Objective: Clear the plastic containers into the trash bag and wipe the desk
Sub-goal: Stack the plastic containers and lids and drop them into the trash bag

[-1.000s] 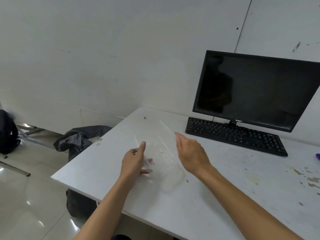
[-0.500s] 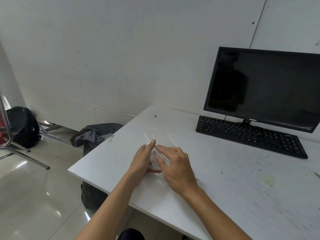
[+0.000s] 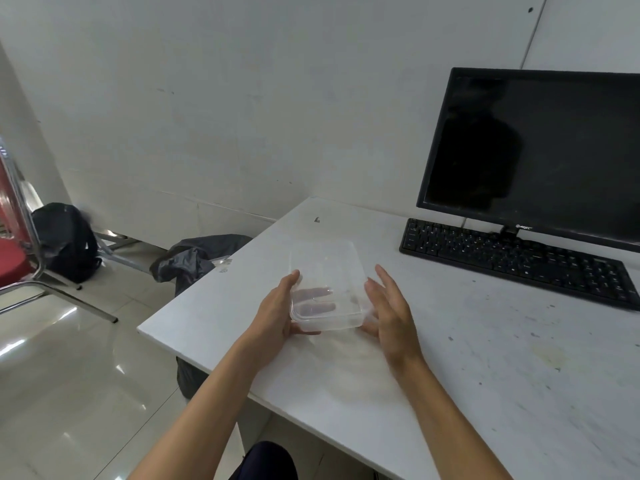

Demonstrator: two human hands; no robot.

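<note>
A clear rectangular plastic container (image 3: pixel 325 271) is held just above the white desk (image 3: pixel 450 358), near its left end. My left hand (image 3: pixel 277 306) grips its near left corner, thumb on the rim and fingers showing through the clear bottom. My right hand (image 3: pixel 391 313) is at the container's right side with fingers spread; whether it touches the container I cannot tell. A dark grey trash bag (image 3: pixel 194 258) stands open on the floor beside the desk's left edge. The desk top is stained and speckled towards the right.
A black monitor (image 3: pixel 533 150) and a black keyboard (image 3: pixel 516 261) stand at the back right of the desk. On the floor at the left are a black backpack (image 3: pixel 65 240) and a red chair with a metal frame (image 3: pixel 17 244).
The container has gone from folded between both hands to flat and open-side up in my left hand. My right hand has moved off to its right side. The view has shifted left.
</note>
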